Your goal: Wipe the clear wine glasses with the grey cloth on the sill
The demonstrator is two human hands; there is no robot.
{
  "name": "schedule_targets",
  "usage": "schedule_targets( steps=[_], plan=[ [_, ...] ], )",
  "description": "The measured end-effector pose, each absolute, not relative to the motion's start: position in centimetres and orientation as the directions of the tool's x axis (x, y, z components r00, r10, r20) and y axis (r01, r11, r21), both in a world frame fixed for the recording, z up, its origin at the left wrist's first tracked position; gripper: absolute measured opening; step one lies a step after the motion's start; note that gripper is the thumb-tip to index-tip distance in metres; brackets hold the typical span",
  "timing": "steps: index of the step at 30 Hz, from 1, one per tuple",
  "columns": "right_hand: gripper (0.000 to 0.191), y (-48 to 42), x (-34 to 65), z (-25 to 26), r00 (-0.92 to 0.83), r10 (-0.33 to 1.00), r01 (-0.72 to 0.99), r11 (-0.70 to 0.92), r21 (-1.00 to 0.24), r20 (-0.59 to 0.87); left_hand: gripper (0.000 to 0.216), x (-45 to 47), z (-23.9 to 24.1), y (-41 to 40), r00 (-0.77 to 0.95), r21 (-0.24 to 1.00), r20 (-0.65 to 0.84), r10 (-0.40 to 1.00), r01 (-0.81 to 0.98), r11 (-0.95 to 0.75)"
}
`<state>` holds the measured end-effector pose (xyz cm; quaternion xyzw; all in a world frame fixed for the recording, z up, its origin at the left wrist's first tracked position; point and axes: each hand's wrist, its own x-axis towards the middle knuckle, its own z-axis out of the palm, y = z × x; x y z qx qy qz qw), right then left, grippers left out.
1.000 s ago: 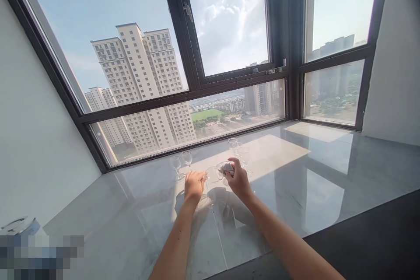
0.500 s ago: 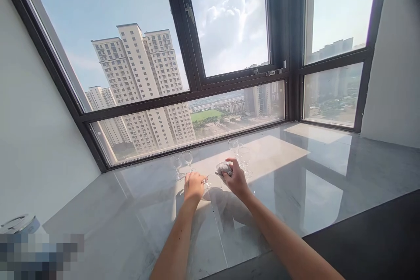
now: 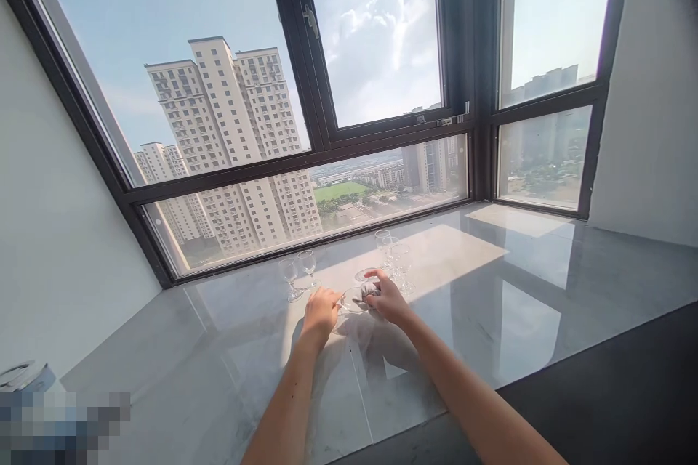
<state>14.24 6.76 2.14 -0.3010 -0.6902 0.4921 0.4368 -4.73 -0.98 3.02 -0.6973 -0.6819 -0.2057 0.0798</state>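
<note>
Over the pale marble sill, my left hand (image 3: 321, 311) is closed on a clear stemmed glass (image 3: 352, 299), tilted with its bowl toward the right. My right hand (image 3: 388, 296) pinches a crumpled grey cloth (image 3: 369, 291) against the bowl of this glass; whether the cloth is inside or outside the rim is hard to make out. A clear round edge (image 3: 366, 274) shows just behind the right fingers. Two stemmed glasses, one of them this wine glass (image 3: 289, 275), stand beyond my left hand. Several more, including this glass (image 3: 402, 259), stand beyond my right hand.
The marble sill (image 3: 218, 370) ends at a dark front edge on the right. A dark-framed window (image 3: 321, 157) runs behind the glasses, with a white wall (image 3: 49, 203) at the left. A white and blue container (image 3: 33, 381), partly pixelated, is at lower left.
My right hand has brought the cloth down and left, from above the held glass to its bowl. The view has shifted slightly; my left hand keeps its hold.
</note>
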Motion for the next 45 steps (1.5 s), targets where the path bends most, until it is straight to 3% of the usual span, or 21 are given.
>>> schedule_targets(
  steps=[4, 8, 11, 14, 19, 23, 26, 30, 33, 38, 45],
  plan=[
    [0.046, 6.9, 15.0, 2.5, -0.549, 0.799, -0.139, 0.201, -0.97, 0.244, 0.022, -5.0, 2.5, -0.9, -0.004, 0.344, 0.407, 0.913, 0.927, -0.149],
    [0.049, 6.9, 15.1, 2.8, -0.533, 0.808, -0.316, 0.085, -0.945, 0.251, 0.014, -5.1, 1.3, -0.1, -0.047, 0.591, 0.399, 0.916, 0.777, -0.217],
    [0.053, 6.9, 15.1, 3.2, -0.431, 0.866, -0.416, 0.056, -0.907, 0.252, 0.022, -4.6, 0.5, 0.5, -0.143, 0.819, 0.287, 0.947, 0.549, -0.165],
    [0.051, 7.1, 15.1, 3.6, -0.222, 0.936, -0.365, 0.18, -0.914, 0.273, 0.033, -4.0, 0.1, 0.6, -0.172, 0.925, 0.175, 0.97, 0.366, -0.102],
    [0.04, 7.2, 14.5, 3.0, 0.037, 0.9, -0.115, 0.436, -0.892, 0.435, 0.039, -2.4, 1.0, 0.4, -0.169, 0.956, 0.174, 0.97, 0.265, -0.126],
    [0.041, 6.5, 13.1, 2.1, -0.105, 0.837, 0.047, 0.543, -0.838, 0.537, 0.042, 0.2, 1.8, 0.4, -0.26, 0.954, 0.26, 0.93, 0.216, -0.206],
    [0.043, 6.2, 12.2, 1.7, -0.172, 0.84, 0.027, 0.526, -0.85, 0.515, 0.04, 1.8, 2.1, 0.4, -0.385, 0.959, 0.284, 0.878, 0.107, -0.263],
    [0.042, 6.3, 11.7, 1.5, -0.189, 0.874, 0.017, 0.459, -0.888, 0.448, 0.033, 2.0, 3.1, 0.1, -0.51, 0.952, 0.163, 0.845, -0.144, -0.27],
    [0.047, 6.1, 11.5, 1.4, -0.313, 0.871, -0.083, 0.372, -0.925, 0.378, 0.028, 1.5, 3.8, -0.1, -0.526, 0.925, 0.106, 0.844, -0.258, -0.277],
    [0.053, 5.2, 11.8, 1.9, -0.487, 0.833, -0.212, 0.18, -0.961, 0.263, 0.035, 1.1, 3.5, 0.0, -0.536, 0.928, 0.163, 0.828, -0.202, -0.313],
    [0.053, 5.3, 12.4, 2.5, -0.447, 0.856, -0.386, 0.078, -0.919, 0.26, 0.032, -0.5, 2.4, 0.6, -0.524, 0.947, 0.182, 0.832, -0.134, -0.292]
  ],
)
